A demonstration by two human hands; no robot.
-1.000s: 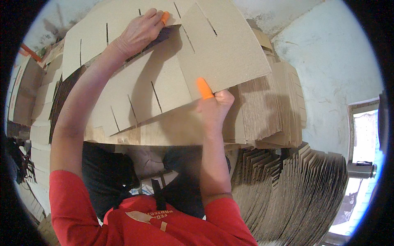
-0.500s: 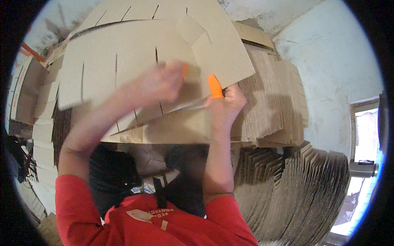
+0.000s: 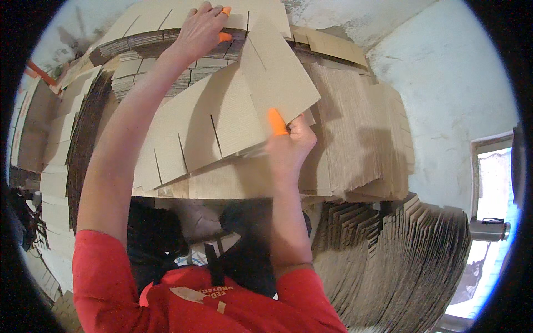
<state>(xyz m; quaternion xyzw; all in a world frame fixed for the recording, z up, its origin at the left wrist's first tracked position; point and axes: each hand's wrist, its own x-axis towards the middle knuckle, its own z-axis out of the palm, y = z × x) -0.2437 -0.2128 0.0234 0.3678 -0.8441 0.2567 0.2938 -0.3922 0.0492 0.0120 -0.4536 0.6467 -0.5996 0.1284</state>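
Observation:
My right hand (image 3: pixel 291 139), an orange finger cover on its thumb, grips the near right edge of a tan slotted cardboard sheet (image 3: pixel 227 116). This sheet slants over the work surface, with its slots along the near edge. Farther off, my left hand (image 3: pixel 202 30) reaches to a stack of slotted cardboard (image 3: pixel 150 40). Its fingers lie over the top cardboard sheet (image 3: pixel 144 22) and its thumb is at the front edge, so it pinches that edge. Orange covers show on two of its digits. How many sheets it grips is hidden.
Cardboard piles stand right of the held sheet (image 3: pixel 355 127) and below it at the right (image 3: pixel 400 261). More cardboard (image 3: pixel 58 150) is stacked at the left. A pale wall (image 3: pixel 438 77) rises at the right, beside a bright opening (image 3: pixel 494 183).
My left hand has moved up and away to the far stack. The panel that covered that stack's front has shifted, exposing its edges. My right hand, still gripping cardboard, has moved slightly left.

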